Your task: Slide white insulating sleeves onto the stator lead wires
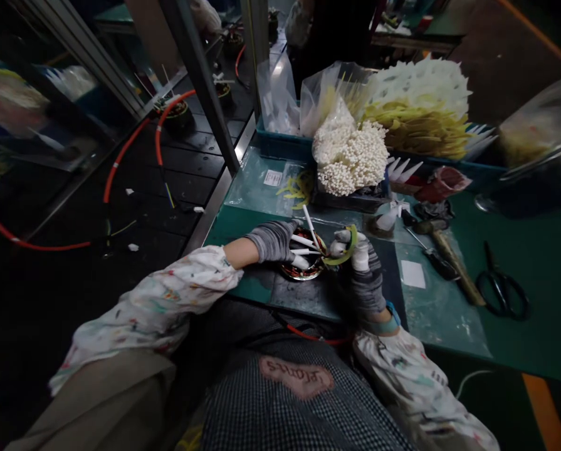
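Observation:
A round motor stator with copper windings point(303, 270) lies on the green mat at the table's near edge. My left hand point(275, 241), in a grey glove, rests on the stator's left side with its fingers closed on several white sleeve tubes point(303, 241) that stick out to the right. My right hand point(362, 269), also gloved with taped fingertips, sits at the stator's right side and pinches a curved yellow-green strip point(348, 247) over the windings.
A blue tray point(280, 145) at the back holds bags of white tubes point(350, 156) and yellow strips point(416, 128). A hammer point(449, 257), a small screwdriver point(433, 254) and black scissors point(501, 291) lie to the right. Red cables point(130, 144) run across the dark conveyor on the left.

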The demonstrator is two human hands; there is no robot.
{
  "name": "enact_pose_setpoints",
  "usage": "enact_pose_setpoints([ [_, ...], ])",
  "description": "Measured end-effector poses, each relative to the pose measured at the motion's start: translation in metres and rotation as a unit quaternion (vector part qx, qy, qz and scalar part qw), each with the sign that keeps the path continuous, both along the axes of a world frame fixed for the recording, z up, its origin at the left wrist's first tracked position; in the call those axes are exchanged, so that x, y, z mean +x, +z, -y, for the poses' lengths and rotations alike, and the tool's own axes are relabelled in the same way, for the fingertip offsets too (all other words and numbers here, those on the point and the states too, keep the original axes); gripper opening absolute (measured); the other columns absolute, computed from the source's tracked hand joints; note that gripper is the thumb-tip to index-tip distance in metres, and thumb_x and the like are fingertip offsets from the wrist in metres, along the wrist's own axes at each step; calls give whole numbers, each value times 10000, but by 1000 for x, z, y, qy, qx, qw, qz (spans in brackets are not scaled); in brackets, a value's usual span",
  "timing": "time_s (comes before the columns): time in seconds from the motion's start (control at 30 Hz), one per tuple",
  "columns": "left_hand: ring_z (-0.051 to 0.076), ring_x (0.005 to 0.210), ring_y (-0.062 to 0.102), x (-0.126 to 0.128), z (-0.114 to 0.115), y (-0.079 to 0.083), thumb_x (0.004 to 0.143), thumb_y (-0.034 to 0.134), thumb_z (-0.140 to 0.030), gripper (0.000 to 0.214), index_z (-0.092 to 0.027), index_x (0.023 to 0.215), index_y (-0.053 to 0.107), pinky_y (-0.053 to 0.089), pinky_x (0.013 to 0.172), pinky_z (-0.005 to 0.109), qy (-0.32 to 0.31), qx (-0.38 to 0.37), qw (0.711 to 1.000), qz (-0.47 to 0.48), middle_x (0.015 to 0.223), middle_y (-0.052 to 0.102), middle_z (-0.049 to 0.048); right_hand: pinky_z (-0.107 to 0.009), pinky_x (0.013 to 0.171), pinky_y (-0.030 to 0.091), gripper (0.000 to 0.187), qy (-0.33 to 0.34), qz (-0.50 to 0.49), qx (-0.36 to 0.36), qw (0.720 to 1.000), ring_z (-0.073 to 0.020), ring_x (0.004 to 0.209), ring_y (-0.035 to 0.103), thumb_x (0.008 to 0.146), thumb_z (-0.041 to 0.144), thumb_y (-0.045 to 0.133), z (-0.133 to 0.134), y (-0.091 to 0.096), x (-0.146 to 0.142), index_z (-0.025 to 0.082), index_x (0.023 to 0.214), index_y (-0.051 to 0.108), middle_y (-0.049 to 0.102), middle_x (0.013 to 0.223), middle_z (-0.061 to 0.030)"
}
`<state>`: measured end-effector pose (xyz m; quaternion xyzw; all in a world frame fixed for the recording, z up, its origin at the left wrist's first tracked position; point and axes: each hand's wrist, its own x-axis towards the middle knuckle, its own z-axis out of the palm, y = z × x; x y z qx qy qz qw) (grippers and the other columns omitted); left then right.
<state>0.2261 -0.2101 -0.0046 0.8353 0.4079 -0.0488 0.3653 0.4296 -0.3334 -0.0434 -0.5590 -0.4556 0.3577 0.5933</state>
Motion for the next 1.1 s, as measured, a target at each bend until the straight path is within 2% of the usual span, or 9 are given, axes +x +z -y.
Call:
enact_pose_setpoints([
  [0.13,288,910,763,-1,-11,-12,665,917,-549,656,-152,1162,755,605,846,387,30,-53,997,51,1048,824,111,-403,877,639,435,67,4,14,998,-203,869,745,1045,630,575,-2,0,2,257,1165,763,799,1000,-35],
  [0.3,262,899,764,-18,-4,-29,613,950,-398,528,-138,1030,759,623,845,403,155,-109,959,211,1011,827,109,-438,960,636,328,196,119,89,969,-228,1011,764,1080,514,575,-2,8,-8,311,1270,748,809,1165,-37],
  [0.4,284,955,777,-30,17,-26,581,982,-366,580,-132,1067,767,642,889,450,215,-146,922,288,1067,826,127,-488,1037,603,331,229,307,112,917,-271,1129,733,1110,418,534,9,8,-30,273,1327,738,793,1218,-80],
  [0.5,303,1014,777,-42,41,-18,560,1015,-382,648,-137,1109,775,643,955,497,267,-123,892,343,1136,812,132,-504,950,614,273,199,519,76,828,-317,1045,721,1067,324,623,26,0,-58,218,1265,778,800,1143,-136],
  [0.6,319,1087,757,-52,61,-19,522,1042,-415,656,-145,1063,788,627,1024,524,296,-73,869,391,1155,797,124,-475,872,604,290,181,597,80,778,-321,1008,706,1010,228,701,40,-12,-77,216,1290,775,803,1154,-151],
  [0.7,329,1184,721,-59,76,-27,527,1051,-443,653,-157,1056,795,583,1108,542,319,-20,847,425,1198,773,121,-459,887,580,260,158,585,105,788,-307,1027,686,1014,216,691,48,-21,-84,220,1254,792,807,1161,-136],
  [0.83,331,1207,709,-62,86,-36,514,1057,-456,677,-165,1061,782,574,1124,559,349,-8,833,429,1224,755,113,-431,903,557,227,136,553,138,811,-272,1002,670,1033,240,674,51,-23,-85,236,1218,807,819,1140,-94],
  [1.0,332,1224,704,-61,89,-37,510,1064,-431,684,-167,1069,772,572,1132,568,361,-9,827,431,1239,745,106,-426,875,544,205,116,561,134,808,-275,988,655,1011,210,694,48,-19,-89,262,1158,826,819,1139,-69],
  [1.1,343,1251,694,-67,89,-40,568,1050,-430,684,-177,1137,765,576,1124,572,333,-7,833,442,1288,721,114,-438,853,545,165,108,571,112,806,-283,956,650,1015,259,690,46,-16,-91,262,1078,843,809,1051,-82],
])
